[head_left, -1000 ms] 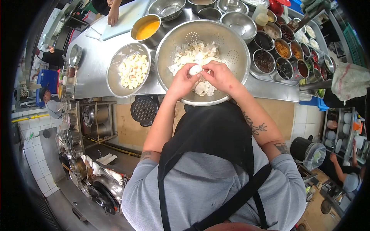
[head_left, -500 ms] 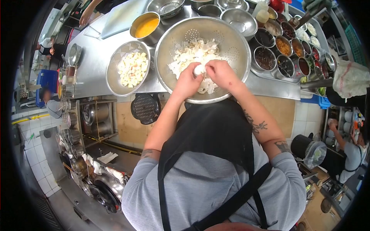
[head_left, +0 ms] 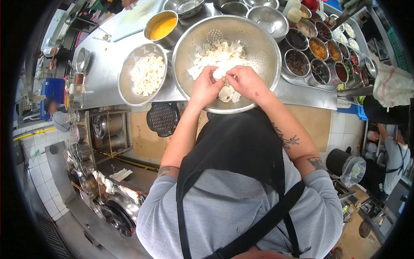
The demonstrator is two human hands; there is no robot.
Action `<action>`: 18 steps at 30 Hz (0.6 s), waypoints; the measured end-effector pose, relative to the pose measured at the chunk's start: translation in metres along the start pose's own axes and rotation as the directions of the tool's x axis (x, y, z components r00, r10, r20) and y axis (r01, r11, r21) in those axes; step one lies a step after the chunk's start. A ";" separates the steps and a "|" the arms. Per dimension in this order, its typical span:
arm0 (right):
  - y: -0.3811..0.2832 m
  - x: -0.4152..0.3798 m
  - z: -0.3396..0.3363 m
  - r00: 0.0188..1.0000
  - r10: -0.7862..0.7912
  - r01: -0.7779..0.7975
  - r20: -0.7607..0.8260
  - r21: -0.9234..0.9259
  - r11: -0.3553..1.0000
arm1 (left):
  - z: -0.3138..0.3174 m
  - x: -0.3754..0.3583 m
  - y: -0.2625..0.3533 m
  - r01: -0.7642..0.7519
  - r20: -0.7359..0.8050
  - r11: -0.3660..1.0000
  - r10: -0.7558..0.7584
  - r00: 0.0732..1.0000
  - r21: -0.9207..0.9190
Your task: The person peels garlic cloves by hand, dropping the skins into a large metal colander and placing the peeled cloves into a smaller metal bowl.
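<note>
Both my hands are over the big perforated metal colander (head_left: 183, 56), which holds a heap of thin, curled white pieces (head_left: 217, 56). My left hand (head_left: 206, 87) is closed around a pale white piece (head_left: 219, 74) at its thumb and fingertips. Close beside it, my right hand (head_left: 246, 83) is pinched at the same piece, its fingertips nearly touching the left thumb. The exact kind of the piece is not clear. More white flakes (head_left: 228, 93) lie just below my hands, inside the colander near its front rim.
A smaller colander (head_left: 125, 80) with pale yellow chunks stands to the left, behind it a pot of orange liquid (head_left: 163, 28). Metal bowls (head_left: 268, 23) are at the back. Several tins of ingredients (head_left: 296, 62) crowd the right. Another person (head_left: 394, 155) is at far right.
The white piece in my left hand shows less rounded, and my hands have shifted slightly downward and left. At the back left, another person's hand has moved right, over the cutting board.
</note>
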State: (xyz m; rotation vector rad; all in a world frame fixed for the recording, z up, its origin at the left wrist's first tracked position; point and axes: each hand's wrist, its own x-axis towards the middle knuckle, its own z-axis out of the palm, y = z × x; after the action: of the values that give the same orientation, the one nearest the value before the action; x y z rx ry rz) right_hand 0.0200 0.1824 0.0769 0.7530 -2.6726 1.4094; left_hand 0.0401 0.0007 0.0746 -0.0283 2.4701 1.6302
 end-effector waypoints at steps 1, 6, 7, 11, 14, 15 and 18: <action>0.000 0.000 0.001 1.000 -0.004 0.004 -0.001 -0.007 1.000 | 0.000 0.000 0.000 -0.004 -0.008 1.000 0.004 1.000 0.001; 0.002 0.000 0.002 0.999 -0.034 0.034 0.001 -0.031 0.999 | 0.000 -0.004 0.007 0.008 -0.012 0.999 -0.007 1.000 0.034; 0.002 0.000 0.002 0.999 -0.033 0.033 0.014 -0.033 0.999 | 0.001 -0.003 0.003 0.012 -0.006 1.000 -0.012 1.000 0.026; 0.002 -0.002 0.002 0.999 -0.036 0.036 0.026 -0.034 0.999 | 0.001 -0.006 0.008 0.004 -0.019 0.999 -0.004 1.000 0.042; 0.002 -0.002 0.004 0.999 -0.044 0.044 0.011 -0.062 0.997 | 0.004 -0.002 -0.004 0.010 -0.010 1.000 -0.009 1.000 0.012; 0.002 -0.002 0.005 0.999 -0.046 0.047 0.007 -0.077 0.996 | 0.004 -0.003 -0.004 0.004 -0.012 1.000 -0.004 1.000 0.024; -0.001 -0.003 0.005 1.000 0.014 -0.012 0.013 -0.111 0.994 | 0.006 -0.002 -0.004 -0.017 -0.016 0.999 0.017 1.000 0.040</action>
State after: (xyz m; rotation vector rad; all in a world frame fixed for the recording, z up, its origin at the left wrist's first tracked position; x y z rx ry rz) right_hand 0.0239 0.1788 0.0741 0.7394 -2.7437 1.2496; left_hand 0.0431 0.0040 0.0689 -0.0151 2.5206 1.5937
